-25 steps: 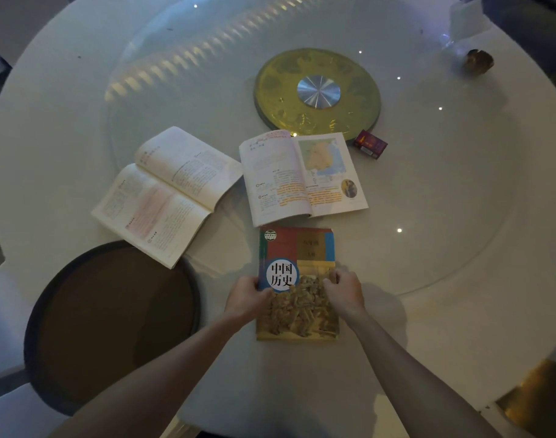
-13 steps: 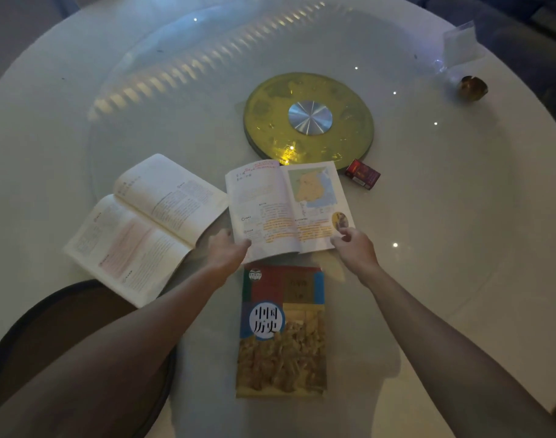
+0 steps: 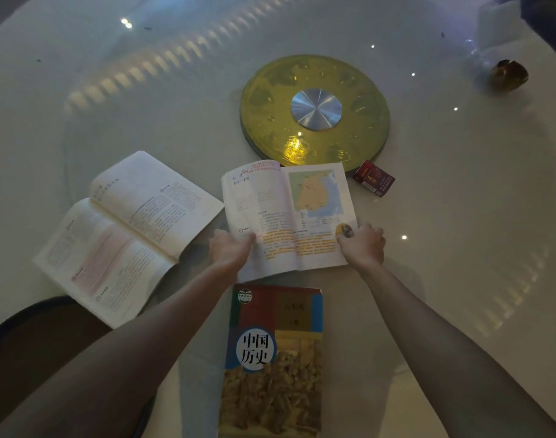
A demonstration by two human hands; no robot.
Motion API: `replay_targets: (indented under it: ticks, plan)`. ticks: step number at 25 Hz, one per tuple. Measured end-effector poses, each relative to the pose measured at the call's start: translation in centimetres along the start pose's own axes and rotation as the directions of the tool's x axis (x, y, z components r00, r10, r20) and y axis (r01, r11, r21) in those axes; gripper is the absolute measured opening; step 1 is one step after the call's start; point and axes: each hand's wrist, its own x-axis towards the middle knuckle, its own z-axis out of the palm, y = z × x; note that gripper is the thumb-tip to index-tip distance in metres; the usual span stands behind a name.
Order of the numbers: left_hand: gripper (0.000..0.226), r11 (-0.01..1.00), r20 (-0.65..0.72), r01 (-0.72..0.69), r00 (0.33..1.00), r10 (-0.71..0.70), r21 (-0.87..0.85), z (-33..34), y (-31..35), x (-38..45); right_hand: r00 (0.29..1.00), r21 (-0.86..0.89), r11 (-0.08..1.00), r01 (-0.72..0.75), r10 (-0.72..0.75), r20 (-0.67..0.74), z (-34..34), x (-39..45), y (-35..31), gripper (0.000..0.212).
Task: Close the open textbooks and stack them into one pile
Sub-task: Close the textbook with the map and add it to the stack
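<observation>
A closed history textbook (image 3: 271, 361) with a colourful cover lies flat near me on the white round table (image 3: 460, 248). Just beyond it an open textbook (image 3: 286, 213) shows a map page and orange highlighted text. My left hand (image 3: 230, 249) grips its left page edge and my right hand (image 3: 362, 245) grips its lower right corner. A second open textbook (image 3: 128, 229) with plain text pages lies to the left, untouched.
A gold lazy-susan hub (image 3: 314, 112) with a silver centre sits behind the books. A small red box (image 3: 374, 178) lies right of the map book. A small brown object (image 3: 509, 74) is at far right. A dark round stool (image 3: 33, 358) stands at lower left.
Both hands left the closed history book and reached forward to the open map book, taking hold of its two sides. The view moved forward with them.
</observation>
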Motion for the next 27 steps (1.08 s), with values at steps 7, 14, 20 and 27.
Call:
replay_targets:
  ticks: [7,14,20,27]
  plan:
    - [0.047,0.989,0.099,-0.057,0.993,0.071,-0.133,0.6,3.4,-0.8,0.984,0.216,0.967,-0.136,0.106,0.143,0.0,-0.1,0.3,0.035]
    - [0.057,0.932,0.209,-0.302,0.916,0.342,-0.201,1.8,6.6,-4.0,0.947,0.579,0.769,-0.272,0.106,0.304,-0.9,-1.0,0.7,0.022]
    - [0.035,0.869,0.272,-0.392,0.838,0.473,-0.303,3.2,6.8,-6.2,0.902,0.713,0.595,-0.371,0.048,0.430,-1.0,-2.5,2.1,0.060]
    - [0.034,0.819,0.293,-0.235,0.853,0.433,-0.524,3.3,5.1,-5.9,0.940,0.720,0.641,-0.264,0.003,0.342,-0.2,-2.6,2.1,0.056]
